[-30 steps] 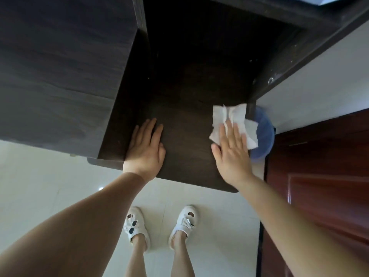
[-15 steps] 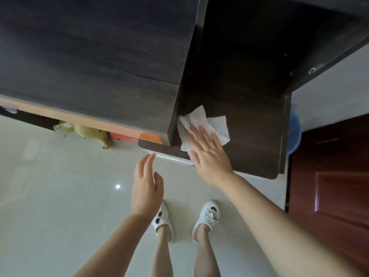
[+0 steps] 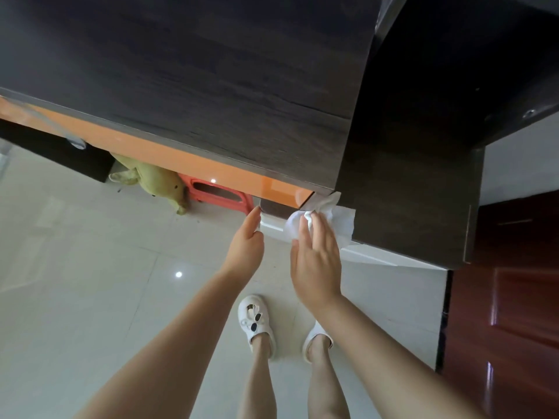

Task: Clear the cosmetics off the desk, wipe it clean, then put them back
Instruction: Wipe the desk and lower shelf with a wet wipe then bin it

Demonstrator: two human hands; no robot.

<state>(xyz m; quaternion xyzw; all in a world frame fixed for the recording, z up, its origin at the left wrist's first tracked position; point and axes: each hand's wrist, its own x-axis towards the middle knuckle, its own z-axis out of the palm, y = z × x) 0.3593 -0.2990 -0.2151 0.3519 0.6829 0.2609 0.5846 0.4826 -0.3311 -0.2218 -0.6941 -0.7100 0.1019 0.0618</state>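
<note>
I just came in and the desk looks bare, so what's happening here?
A person is wiping the dark desk. The right hand has a crumpled white tissue at the desk's front left corner, half over the edge. The left hand is open just beside it, fingertips near the edge, holding nothing. No cosmetics show on the desk, so putting them back is not yet done. A red stool and a green plush toy sit on the floor under the cabinet.

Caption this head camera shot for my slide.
Right hand gathers a white tissue at the dark desk edge; left hand open beside.
</note>
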